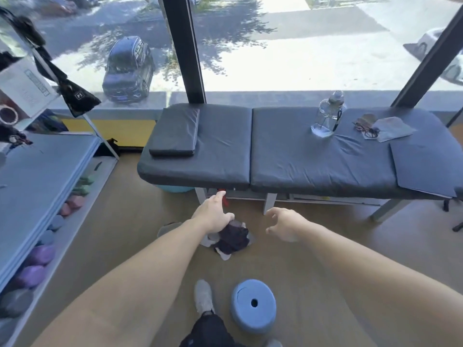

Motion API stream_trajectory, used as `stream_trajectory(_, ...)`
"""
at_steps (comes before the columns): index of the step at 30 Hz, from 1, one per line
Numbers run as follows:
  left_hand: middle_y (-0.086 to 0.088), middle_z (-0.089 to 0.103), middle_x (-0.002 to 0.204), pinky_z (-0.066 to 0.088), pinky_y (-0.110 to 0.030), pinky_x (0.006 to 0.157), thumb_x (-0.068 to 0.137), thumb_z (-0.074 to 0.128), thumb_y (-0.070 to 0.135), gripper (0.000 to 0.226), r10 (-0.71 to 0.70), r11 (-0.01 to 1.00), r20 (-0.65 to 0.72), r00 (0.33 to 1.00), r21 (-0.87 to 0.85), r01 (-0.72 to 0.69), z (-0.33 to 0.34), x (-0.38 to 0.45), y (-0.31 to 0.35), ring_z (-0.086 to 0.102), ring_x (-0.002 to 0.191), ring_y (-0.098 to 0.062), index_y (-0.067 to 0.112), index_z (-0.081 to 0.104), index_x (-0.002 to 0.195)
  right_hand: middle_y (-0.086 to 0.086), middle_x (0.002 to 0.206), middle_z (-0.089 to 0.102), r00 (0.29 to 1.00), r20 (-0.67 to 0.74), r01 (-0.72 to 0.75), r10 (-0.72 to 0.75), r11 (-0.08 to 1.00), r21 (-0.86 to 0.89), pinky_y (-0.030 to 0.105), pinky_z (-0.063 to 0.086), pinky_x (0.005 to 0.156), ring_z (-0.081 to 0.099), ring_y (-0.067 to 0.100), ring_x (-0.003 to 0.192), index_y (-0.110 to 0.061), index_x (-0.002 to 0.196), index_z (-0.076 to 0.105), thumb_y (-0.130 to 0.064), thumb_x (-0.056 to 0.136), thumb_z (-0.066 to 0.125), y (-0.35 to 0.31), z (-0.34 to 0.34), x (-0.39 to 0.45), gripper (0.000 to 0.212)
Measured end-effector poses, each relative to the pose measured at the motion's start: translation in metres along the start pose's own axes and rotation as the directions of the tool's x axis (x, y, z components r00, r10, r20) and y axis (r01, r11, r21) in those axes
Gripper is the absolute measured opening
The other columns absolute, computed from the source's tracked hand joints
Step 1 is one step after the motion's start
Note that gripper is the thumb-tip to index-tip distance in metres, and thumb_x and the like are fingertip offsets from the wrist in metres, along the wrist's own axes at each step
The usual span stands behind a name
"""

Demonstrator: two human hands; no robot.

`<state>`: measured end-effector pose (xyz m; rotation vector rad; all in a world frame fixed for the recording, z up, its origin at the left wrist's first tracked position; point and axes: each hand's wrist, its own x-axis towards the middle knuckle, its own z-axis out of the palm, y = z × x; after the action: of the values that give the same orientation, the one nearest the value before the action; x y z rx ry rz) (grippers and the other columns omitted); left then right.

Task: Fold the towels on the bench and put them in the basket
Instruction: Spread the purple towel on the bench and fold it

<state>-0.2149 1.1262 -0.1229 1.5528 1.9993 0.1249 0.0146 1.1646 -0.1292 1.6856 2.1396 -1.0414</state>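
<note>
My left hand [213,215] grips a crumpled bundle of dark and white towels [233,237] from above, in front of the bench and over the wooden floor. My right hand [285,225] hovers just right of the bundle with loosely curved fingers, holding nothing and apart from the cloth. The dark padded bench [300,161] stands along the window beyond my hands. A grey cloth [393,128] lies flat near its right end beside a small reddish tangle. No basket shows plainly; a grey rounded object [167,228] is partly hidden behind my left forearm.
On the bench are a clear water bottle [328,113], a dark cushion [175,132] at the left and a flat dark mat [426,166] at the right. A blue foam disc [253,305] and my shoe [204,295] are on the floor. A shelf [42,196] with blue mats stands left.
</note>
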Motion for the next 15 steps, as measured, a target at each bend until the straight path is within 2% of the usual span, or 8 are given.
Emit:
stream_trajectory(9, -0.001, 0.040, 0.159, 0.037, -0.044, 0.115, 0.092, 0.065, 0.042, 0.079, 0.033, 0.999, 0.034, 0.999, -0.036, -0.032, -0.037, 0.128, -0.029, 0.042, 0.143, -0.026, 0.024, 0.025, 0.158, 0.003, 0.146, 0.053, 0.997, 0.047, -0.064, 0.065, 0.998, -0.028, 0.031, 0.043, 0.106, 0.051, 0.023, 0.132, -0.029, 0.149, 0.043, -0.040, 0.088, 0.069, -0.043, -0.038, 0.118, 0.068)
stream_trajectory(15, -0.002, 0.040, 0.159, 0.036, -0.042, 0.116, 0.094, 0.063, 0.042, 0.080, 0.082, 0.996, 0.129, 0.988, 0.032, -0.086, -0.074, 0.223, -0.065, 0.041, 0.144, -0.025, 0.022, 0.022, 0.159, -0.001, 0.148, 0.052, 0.994, 0.027, -0.106, 0.107, 0.994, -0.038, 0.035, 0.044, 0.108, 0.051, 0.023, 0.133, -0.030, 0.149, 0.042, -0.036, 0.089, 0.067, -0.096, -0.067, 0.200, 0.065)
